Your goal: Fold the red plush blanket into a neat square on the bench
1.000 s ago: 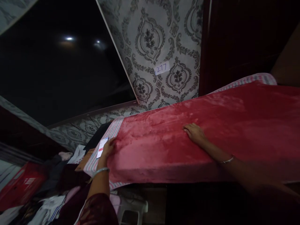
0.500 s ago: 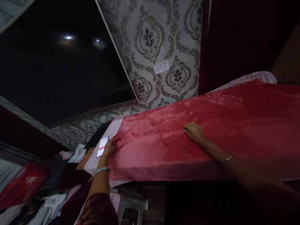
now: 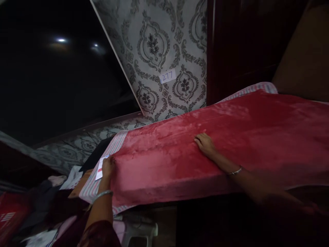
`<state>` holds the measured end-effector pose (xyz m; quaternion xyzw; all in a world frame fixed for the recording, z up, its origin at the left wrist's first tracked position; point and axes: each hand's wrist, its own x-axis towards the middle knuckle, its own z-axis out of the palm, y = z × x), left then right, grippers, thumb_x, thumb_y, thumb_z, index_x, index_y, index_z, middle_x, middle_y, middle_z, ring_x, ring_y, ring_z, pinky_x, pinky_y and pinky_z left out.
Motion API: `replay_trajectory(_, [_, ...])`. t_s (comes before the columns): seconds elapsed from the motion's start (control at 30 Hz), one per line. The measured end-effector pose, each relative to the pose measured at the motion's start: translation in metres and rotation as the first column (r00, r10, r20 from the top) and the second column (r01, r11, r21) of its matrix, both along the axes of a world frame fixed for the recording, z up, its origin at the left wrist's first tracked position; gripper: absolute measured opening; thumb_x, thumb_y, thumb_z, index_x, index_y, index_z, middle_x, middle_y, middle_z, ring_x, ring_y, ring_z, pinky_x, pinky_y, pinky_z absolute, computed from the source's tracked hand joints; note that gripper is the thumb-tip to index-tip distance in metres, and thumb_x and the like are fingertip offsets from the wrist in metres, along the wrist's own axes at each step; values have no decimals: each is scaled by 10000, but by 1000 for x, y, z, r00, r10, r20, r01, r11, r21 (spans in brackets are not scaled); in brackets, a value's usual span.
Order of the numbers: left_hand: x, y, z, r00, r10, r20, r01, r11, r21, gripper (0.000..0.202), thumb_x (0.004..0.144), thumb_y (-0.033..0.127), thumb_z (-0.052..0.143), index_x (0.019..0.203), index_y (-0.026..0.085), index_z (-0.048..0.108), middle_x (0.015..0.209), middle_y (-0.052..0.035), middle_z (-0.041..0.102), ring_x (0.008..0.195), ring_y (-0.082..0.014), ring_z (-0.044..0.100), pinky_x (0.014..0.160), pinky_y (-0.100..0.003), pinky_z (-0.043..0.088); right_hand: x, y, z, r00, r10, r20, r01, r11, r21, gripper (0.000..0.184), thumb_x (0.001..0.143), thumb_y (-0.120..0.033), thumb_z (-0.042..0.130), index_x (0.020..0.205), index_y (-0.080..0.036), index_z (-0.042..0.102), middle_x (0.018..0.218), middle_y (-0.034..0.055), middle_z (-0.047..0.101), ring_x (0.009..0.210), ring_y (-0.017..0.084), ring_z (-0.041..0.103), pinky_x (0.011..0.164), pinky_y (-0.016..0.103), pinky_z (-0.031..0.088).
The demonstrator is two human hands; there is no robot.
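A red plush cloth (image 3: 159,164) lies spread over a long raised surface, with a striped cloth (image 3: 117,144) showing from under its left end. At the red cloth's left edge, my left hand (image 3: 108,166) has its fingers closed on the border, though the fingertips are partly hidden. Beside that hand, a phone (image 3: 99,169) with a lit screen rests on the striped cloth, partly covered by the hand. My right hand (image 3: 205,143) lies on the middle of the red cloth, palm down, fingers slightly bent and holding nothing.
Behind the surface stands a patterned wall (image 3: 180,44) bearing a paper label (image 3: 168,75) marked 277. A large dark screen (image 3: 64,75) leans into view at left. Below are a pale plastic stool (image 3: 144,228), a red bag (image 3: 11,212) and piled clothes.
The view has shifted, moving the scene leftward. My left hand's fingers, stretched out on the red cloth before, have drawn in and closed at its edge. My right hand stays on the cloth.
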<state>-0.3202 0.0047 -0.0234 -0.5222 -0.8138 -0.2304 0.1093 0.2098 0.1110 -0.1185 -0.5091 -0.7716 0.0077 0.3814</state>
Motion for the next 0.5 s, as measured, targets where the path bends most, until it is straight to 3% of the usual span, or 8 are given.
replay_trajectory(0.23, [0, 2, 12, 999, -38, 0, 38, 998, -42, 338, 824, 200, 429, 947, 142, 738, 878, -144, 719, 912, -295, 675, 856, -389, 529, 18, -8, 1, 991, 79, 109, -71, 995, -75, 176, 875, -291, 631, 1016, -204, 692, 1032, 95, 676, 978, 247, 577, 848, 357, 433])
replay_trajectory(0.5, [7, 0, 15, 1000, -17, 14, 17, 1000, -6, 274, 802, 211, 464, 867, 184, 729, 791, -103, 709, 884, -305, 687, 826, -399, 541, 16, -24, 12, 986, -5, 167, 30, 989, -145, 204, 893, -253, 656, 1086, -195, 683, 1114, 111, 654, 1047, 257, 571, 866, 357, 425])
